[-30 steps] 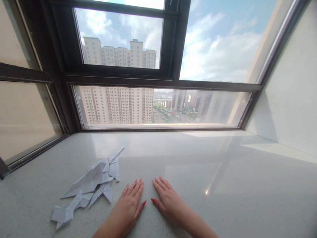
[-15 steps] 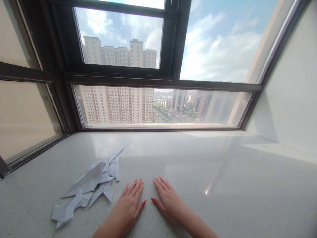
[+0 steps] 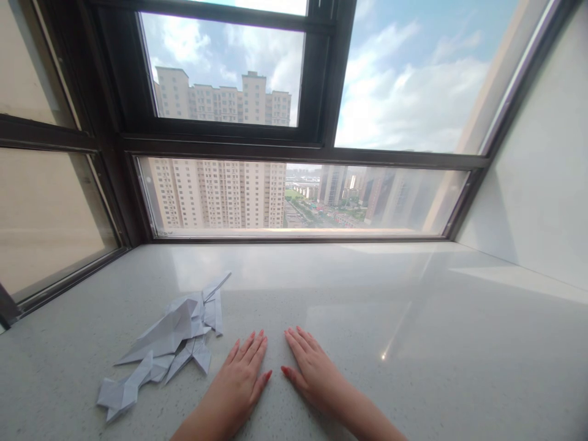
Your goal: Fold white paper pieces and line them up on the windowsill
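- Nearest, bare and palm down on stone-like slab: left hand and right hand, angled inward with a narrow gap between; grip released on both, fingers straight and close together.
- Just beside the left hand, on its outer side: folded white paper, matte and crisply creased, all pointed flaps and angular facets, overlapping in a loose heap.
- Beneath: glossy windowsill, pale, finely speckled.
- Behind: dark, straight-edged window frame around glass panes.
- Farthest: blocky beige towers under patchy cloud.

This broad windowsill facing tower blocks suggests a home.
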Action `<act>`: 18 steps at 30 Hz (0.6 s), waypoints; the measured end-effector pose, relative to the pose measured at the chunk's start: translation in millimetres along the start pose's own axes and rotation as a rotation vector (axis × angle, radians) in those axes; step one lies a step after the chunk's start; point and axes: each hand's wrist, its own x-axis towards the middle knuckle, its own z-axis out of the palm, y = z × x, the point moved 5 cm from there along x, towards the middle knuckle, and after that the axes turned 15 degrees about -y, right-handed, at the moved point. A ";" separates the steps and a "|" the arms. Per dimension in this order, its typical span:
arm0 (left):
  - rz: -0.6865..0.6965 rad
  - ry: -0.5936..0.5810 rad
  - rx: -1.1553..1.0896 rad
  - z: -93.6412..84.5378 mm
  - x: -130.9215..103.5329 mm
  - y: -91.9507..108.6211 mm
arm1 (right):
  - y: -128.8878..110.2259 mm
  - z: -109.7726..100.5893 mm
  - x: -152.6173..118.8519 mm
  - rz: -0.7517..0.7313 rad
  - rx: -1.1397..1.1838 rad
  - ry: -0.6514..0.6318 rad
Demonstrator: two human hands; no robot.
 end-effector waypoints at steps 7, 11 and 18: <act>0.000 -0.018 -0.014 -0.4 -0.1 1.0 | -0.9 -0.7 -0.3 0.001 0.010 -0.008; -0.008 -0.017 -0.013 -0.6 -0.2 0.4 | -1.5 -1.0 0.0 0.006 0.010 -0.019; 0.001 -0.003 -0.006 -1.6 -0.5 1.0 | -1.9 -1.5 -0.5 0.001 0.004 -0.022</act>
